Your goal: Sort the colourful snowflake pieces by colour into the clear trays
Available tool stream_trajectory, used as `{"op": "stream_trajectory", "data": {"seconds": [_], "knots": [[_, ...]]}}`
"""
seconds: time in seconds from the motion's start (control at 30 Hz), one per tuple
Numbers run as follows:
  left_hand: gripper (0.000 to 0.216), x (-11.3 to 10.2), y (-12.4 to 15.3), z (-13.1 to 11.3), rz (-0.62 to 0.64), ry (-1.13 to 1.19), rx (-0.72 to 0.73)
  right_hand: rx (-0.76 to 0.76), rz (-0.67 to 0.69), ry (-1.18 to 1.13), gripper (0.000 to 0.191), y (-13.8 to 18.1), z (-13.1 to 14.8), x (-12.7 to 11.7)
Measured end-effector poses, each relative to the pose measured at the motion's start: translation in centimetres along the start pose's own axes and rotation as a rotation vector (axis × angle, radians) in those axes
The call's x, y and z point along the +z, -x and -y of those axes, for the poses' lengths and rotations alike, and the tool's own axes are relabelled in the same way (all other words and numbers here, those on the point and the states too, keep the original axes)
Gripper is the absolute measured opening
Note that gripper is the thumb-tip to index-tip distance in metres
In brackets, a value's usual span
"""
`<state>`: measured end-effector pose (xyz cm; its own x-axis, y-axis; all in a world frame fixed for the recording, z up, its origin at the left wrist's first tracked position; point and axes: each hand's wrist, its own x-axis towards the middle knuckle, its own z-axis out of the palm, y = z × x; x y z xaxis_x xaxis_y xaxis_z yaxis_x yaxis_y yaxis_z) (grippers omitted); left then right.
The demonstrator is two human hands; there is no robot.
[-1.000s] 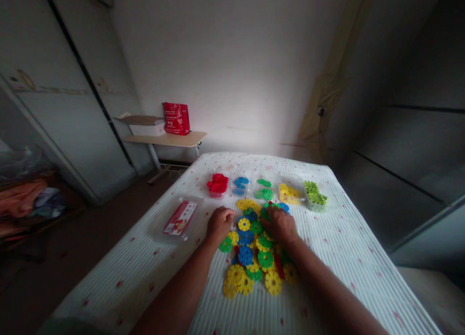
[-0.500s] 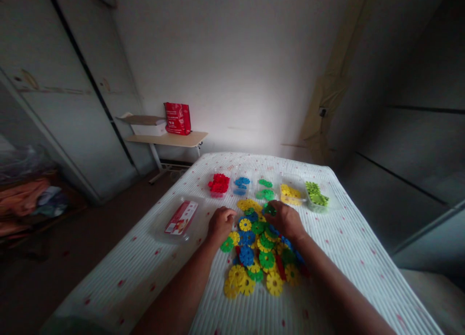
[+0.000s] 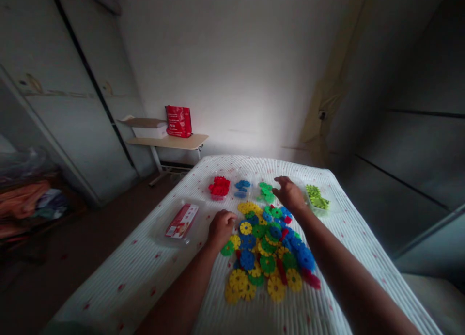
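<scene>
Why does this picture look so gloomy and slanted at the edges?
Head view: the back wall is brightest mid-frame, with dark corners; head view: the pale doors at picture left slant, probably wide-lens distortion; head view: the disc pile shows distinct colours, but print on the red bag is too soft to read.

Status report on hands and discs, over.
Left hand beside disc pile; right hand open near boxed green discs. Pile spread on cloth. Right forearm along pile's right edge.
</scene>
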<state>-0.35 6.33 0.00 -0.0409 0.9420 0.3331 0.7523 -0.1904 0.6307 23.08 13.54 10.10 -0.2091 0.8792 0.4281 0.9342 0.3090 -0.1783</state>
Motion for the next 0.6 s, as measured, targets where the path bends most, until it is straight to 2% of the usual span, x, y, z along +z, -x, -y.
{"op": "stream_trajectory", "data": {"seconds": [0.1, 0.27, 0.37, 0.47, 0.6], "knots": [[0.023, 0.0, 0.0, 0.0, 0.01, -0.002, -0.005, -0.008, -0.032, -0.014, 0.025, 2.6, -1.4, -0.1], [0.025, 0.0, 0.0, 0.1, 0.019, -0.003, -0.007, 0.023, -0.035, -0.026, 0.03, 7.7, -5.6, 0.2], [0.026, -0.2, 0.0, -0.2, 0.022, -0.018, -0.02, 0.081, 0.032, -0.072, 0.029, 10.5, -8.3, 0.8], [0.025, -0.5, 0.1, -1.6, 0.017, -0.018, 0.009, 0.159, 0.07, -0.156, 0.026, 12.1, -9.6, 1.3], [0.022, -0.6, 0.3, -5.2, 0.082, 0.022, 0.185, 0.237, 0.08, -0.135, 0.024, 12.1, -9.5, 1.7]]}}
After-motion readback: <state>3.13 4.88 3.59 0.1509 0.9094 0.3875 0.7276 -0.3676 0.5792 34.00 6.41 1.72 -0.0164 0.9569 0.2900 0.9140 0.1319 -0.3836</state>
